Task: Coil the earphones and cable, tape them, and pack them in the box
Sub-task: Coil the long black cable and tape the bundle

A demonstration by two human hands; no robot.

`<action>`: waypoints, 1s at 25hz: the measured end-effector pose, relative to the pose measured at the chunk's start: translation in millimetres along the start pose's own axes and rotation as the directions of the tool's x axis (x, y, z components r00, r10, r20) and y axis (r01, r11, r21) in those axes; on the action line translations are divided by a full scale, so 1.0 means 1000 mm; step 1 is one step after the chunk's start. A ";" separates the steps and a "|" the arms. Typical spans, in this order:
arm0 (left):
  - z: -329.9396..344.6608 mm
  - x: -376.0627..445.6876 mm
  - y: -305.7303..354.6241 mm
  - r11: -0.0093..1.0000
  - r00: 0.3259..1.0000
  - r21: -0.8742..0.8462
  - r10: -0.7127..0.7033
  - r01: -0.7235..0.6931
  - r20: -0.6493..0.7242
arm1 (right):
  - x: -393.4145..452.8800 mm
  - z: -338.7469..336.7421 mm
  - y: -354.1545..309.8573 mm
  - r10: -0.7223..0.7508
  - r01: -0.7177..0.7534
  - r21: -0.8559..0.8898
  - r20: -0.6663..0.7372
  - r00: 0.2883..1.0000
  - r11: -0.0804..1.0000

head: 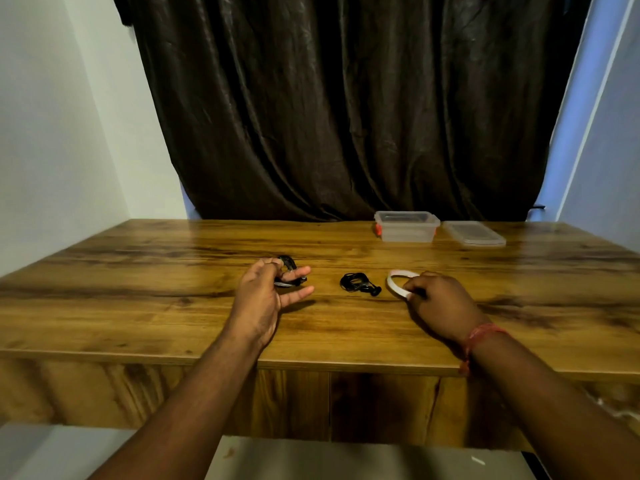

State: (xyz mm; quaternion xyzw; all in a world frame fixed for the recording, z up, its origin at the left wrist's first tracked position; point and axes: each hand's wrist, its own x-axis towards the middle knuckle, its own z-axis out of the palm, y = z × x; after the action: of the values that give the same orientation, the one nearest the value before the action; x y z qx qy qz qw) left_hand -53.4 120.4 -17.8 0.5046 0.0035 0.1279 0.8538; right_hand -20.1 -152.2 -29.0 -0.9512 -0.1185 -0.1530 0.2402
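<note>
Black, limp cable (289, 271) is pinched in a coil by the left hand (263, 292); tape (398, 284) is gripped by the right hand (440, 306). Light and springy, it is probably best held across its loops.

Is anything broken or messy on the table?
Nothing stands out. The box stands open with its lid flat beside it, and one black coil lies neatly between the hands.

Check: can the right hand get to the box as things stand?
Probably yes. The box stands open at the table's far edge, lid off beside it, with bare wood between. But the right hand grips the tape roll, so it arrives full.
</note>
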 end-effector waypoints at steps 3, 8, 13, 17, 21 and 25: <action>0.000 0.000 0.001 1.000 1.000 0.003 -0.007 0.007 0.009 | 0.011 -0.003 0.002 0.031 -0.032 -0.033 -0.031 0.999 0.999; 0.002 -0.002 0.001 1.000 1.000 0.014 -0.005 0.005 0.017 | 0.022 0.009 0.010 0.012 -0.024 -0.190 -0.067 0.998 0.982; 0.004 -0.003 0.001 1.000 1.000 0.026 -0.004 0.003 0.022 | 0.022 0.019 0.017 -0.097 0.081 -0.284 -0.042 0.994 0.955; 0.004 -0.003 0.000 0.998 0.999 0.065 -0.008 0.004 0.050 | 0.015 0.016 0.011 -0.178 0.151 -0.237 -0.100 0.979 0.960; 0.007 -0.005 -0.005 0.985 0.990 0.173 -0.046 0.023 0.134 | 0.001 0.019 -0.033 -0.279 0.307 0.075 -0.262 0.924 0.949; 0.013 -0.006 -0.013 0.953 0.977 0.304 -0.062 -0.002 0.202 | 0.005 0.047 -0.086 -0.259 0.304 0.561 -0.161 0.952 0.770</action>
State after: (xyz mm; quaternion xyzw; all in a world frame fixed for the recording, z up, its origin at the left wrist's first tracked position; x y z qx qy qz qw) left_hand -54.6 102.2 -23.6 0.6400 -0.0591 0.0591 0.7639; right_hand -30.5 -54.7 -30.6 -0.7975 -0.2917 -0.1790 0.4968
